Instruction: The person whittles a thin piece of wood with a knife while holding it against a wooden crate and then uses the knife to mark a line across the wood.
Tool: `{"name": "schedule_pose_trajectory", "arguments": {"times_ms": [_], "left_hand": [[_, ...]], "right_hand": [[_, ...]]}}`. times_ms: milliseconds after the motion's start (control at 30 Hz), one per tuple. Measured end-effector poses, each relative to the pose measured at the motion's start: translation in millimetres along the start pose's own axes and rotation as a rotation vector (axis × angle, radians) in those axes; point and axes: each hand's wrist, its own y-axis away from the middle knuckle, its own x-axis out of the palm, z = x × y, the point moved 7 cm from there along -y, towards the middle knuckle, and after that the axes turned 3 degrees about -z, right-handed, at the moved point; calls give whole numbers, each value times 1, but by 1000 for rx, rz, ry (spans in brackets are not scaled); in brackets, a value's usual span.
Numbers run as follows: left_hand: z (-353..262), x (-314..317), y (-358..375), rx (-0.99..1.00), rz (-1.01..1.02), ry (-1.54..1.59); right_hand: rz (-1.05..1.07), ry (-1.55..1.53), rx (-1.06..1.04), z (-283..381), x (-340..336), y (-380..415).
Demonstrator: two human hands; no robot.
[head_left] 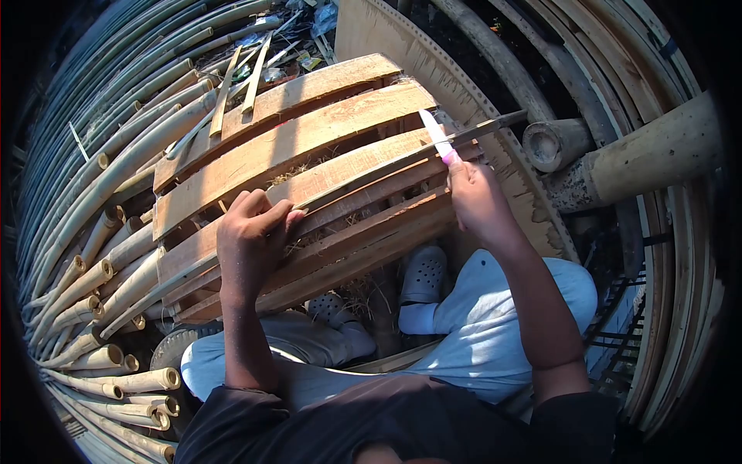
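My right hand (pixel 473 192) is closed round the pink handle of a knife (pixel 437 136), its pale blade pointing up and left across a long thin strip (pixel 375 172). The strip runs slantwise over the front of a slatted wooden crate (pixel 332 127), from lower left to upper right. Fingers curled, my left hand (pixel 253 224) holds the strip against the crate's near slats. The blade lies over the strip near its right end; whether it cuts in cannot be made out.
Bamboo poles (pixel 154 147) are stacked at the left. A thick bamboo pole (pixel 657 155) and long strips (pixel 684 278) lie at the right. A curved board (pixel 533 201) stands behind the crate. Two loose slats (pixel 257 73) rest on its far left. My feet are below.
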Motion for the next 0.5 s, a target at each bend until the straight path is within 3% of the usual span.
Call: {"name": "schedule_pose_trajectory", "arguments": {"times_ms": [33, 167, 200, 233, 300, 400, 500], "left_hand": [[-3, 0, -1, 32, -16, -28], [-2, 0, -1, 10, -12, -22], [-2, 0, -1, 12, -11, -24], [-2, 0, -1, 11, -12, -26], [-2, 0, -1, 15, -15, -13], [1, -2, 0, -2, -12, 27], [3, -2, -1, -24, -6, 58]], "right_hand": [[139, -57, 6, 1, 20, 8], [179, 13, -37, 5, 18, 8], [31, -14, 60, -6, -1, -4], [-154, 105, -60, 0, -19, -11], [-228, 205, -134, -13, -24, -26], [-138, -34, 1, -10, 15, -3], [-20, 6, 45, -4, -4, -10]]}}
